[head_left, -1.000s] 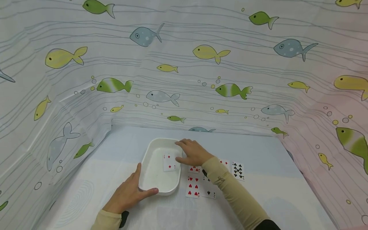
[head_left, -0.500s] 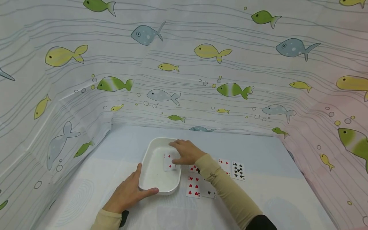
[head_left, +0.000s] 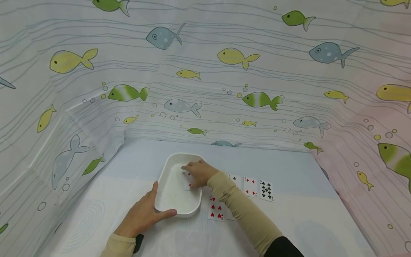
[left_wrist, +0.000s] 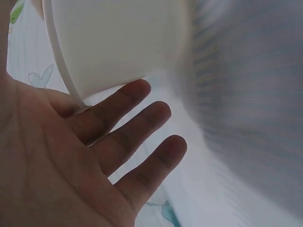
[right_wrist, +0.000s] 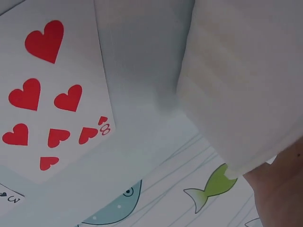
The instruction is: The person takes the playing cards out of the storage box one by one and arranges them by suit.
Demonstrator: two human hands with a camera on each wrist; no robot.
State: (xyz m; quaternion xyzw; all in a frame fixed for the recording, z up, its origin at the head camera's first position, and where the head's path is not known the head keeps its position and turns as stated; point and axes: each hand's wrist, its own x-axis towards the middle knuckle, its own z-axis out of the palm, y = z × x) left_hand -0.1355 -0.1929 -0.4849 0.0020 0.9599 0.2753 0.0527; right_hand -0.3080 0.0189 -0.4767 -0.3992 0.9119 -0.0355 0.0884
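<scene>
A white oval tray (head_left: 173, 198) stands on the table, and its outer wall (left_wrist: 118, 42) fills the left wrist view. My left hand (head_left: 146, 214) rests against its near left corner, thumb along the front wall, fingers (left_wrist: 137, 123) straight. My right hand (head_left: 196, 172) reaches over the tray's right rim, and its fingers lie flat over a two of diamonds (head_left: 187, 181) on the tray floor. The hand hides most of that card. The tray wall (right_wrist: 246, 80) also shows in the right wrist view, next to an eight of hearts (right_wrist: 47, 94).
Face-up cards lie right of the tray: a hearts card (head_left: 216, 211), a spade card (head_left: 234, 178), a four of diamonds (head_left: 250, 187) and a clubs card (head_left: 266, 191). Fish-printed cloth (head_left: 224, 89) walls the table at the back and both sides.
My right hand slid left from the tray's right rim to cover the two of diamonds, uncovering cards on the table. The left hand and tray stayed put.
</scene>
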